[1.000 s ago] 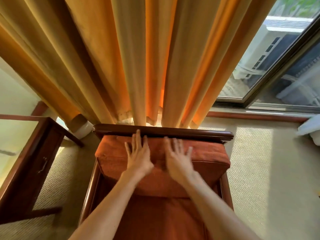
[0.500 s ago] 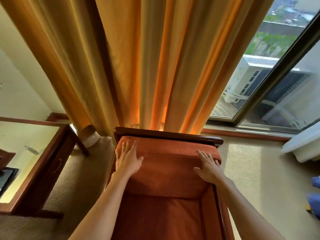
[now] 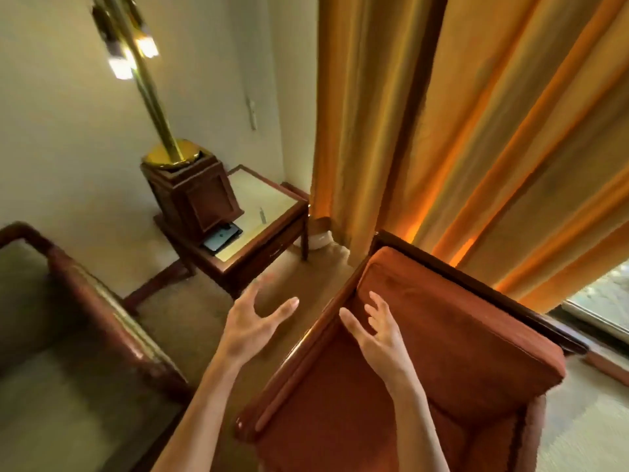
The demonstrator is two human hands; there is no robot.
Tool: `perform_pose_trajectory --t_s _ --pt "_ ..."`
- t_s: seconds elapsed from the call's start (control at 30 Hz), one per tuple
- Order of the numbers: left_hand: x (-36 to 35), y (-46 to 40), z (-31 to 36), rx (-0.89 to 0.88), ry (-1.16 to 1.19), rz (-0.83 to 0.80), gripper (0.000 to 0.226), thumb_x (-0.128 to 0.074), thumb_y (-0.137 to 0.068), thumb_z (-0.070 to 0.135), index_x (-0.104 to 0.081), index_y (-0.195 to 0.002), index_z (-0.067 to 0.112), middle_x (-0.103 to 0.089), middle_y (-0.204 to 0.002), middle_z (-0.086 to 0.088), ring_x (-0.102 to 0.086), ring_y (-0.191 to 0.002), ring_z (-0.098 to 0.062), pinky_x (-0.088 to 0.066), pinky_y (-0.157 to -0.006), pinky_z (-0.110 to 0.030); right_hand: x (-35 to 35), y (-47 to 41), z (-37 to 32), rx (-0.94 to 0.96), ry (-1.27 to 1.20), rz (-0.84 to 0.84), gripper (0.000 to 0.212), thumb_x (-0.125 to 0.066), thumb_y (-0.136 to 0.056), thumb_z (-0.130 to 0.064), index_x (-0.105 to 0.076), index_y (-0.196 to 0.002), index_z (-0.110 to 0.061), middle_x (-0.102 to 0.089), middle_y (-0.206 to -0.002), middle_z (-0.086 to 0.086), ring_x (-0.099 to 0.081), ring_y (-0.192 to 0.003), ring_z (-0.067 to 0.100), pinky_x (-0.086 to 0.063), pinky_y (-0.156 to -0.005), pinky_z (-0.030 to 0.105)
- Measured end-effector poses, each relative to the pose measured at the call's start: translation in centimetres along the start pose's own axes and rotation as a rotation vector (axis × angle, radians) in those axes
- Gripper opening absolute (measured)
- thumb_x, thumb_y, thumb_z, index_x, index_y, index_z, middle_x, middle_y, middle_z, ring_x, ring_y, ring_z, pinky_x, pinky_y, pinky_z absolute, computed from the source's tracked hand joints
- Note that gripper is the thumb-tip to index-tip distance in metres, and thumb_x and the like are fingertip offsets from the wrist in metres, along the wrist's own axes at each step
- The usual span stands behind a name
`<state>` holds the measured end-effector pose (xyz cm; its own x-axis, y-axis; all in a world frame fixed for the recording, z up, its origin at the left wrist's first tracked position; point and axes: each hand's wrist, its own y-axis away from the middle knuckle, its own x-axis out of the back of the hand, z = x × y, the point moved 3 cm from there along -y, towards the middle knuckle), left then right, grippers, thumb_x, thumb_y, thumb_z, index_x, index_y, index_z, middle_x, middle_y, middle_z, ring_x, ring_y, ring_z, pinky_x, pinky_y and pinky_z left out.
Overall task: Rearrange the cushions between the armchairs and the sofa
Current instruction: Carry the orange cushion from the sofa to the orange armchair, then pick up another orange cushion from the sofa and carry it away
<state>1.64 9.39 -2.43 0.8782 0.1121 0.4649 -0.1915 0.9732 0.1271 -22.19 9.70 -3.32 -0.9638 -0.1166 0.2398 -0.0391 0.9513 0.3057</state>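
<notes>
Head view shows left hand [image 3: 250,330] and right hand [image 3: 381,335] spread, empty, back cushion [image 3: 459,332] just beyond the right; both should grip its edges evenly.

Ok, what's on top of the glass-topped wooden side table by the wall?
On the glass-topped wooden side table: a dark wooden box carrying a brass lamp base, and a dark flat tablet-like device beside it. The box hides whatever lies beneath it.

side table [image 3: 272,229] between sofa [image 3: 78,335] and armchair [image 3: 425,352]
</notes>
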Motion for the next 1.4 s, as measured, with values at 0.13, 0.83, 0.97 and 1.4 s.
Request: perform_pose_trajectory --t_s 0.13,0.83,0.97,1.4 --pt "9.5 7.0 -2.5 0.041 0.08 0.305 0.078 -0.069 -0.073 0.075 -0.045 -0.142 0.046 -0.038 -0.153 0.016 -0.034 -0.141 -0.009 -0.031 -0.109 -0.038 -7.2 0.2 -4.2 0.12 0.038 -0.233 0.092 -0.07 -0.079 -0.065 -0.025 -0.154 -0.036 -0.038 -0.156 0.005 -0.042 -0.139 0.022 -0.044 -0.108 0.042" --pt "44.1 53.3 -23.5 0.258 0.488 1.249 0.078 -0.074 -0.064 0.075 -0.055 -0.133 0.046 -0.056 -0.141 0.016 -0.052 -0.127 0.002 -0.039 -0.112 -0.038 -61.0 35.2 -9.3 0.387 0.197 -1.277 0.084 -0.068 -0.081 -0.063 -0.036 -0.149 -0.028 -0.05 -0.145 0.001 -0.057 -0.112 0.002 -0.048 -0.079 0.018" --pt "49.2 58.3 -26.4 0.276 0.535 1.365 0.068 -0.079 -0.072 0.059 -0.058 -0.132 0.035 -0.061 -0.135 0.011 -0.058 -0.121 0.002 -0.043 -0.108 -0.034 -68.5 40.3 -8.9 0.372 0.238 -1.369 0.086 -0.069 -0.08 -0.065 -0.035 -0.149 -0.028 -0.048 -0.145 0.003 -0.055 -0.12 0.011 -0.049 -0.087 0.025" --pt "65.2 65.1 -39.5 0.425 0.589 1.564 0.092 -0.076 -0.05 0.082 -0.06 -0.13 0.041 -0.064 -0.132 0.014 -0.059 -0.118 0.005 -0.044 -0.096 -0.026 -97.1 49.1 -9.0 0.306 0.397 -1.566 0.084 -0.067 -0.074 -0.066 -0.042 -0.145 -0.028 -0.052 -0.142 0.004 -0.057 -0.119 0.016 -0.053 -0.098 0.045"
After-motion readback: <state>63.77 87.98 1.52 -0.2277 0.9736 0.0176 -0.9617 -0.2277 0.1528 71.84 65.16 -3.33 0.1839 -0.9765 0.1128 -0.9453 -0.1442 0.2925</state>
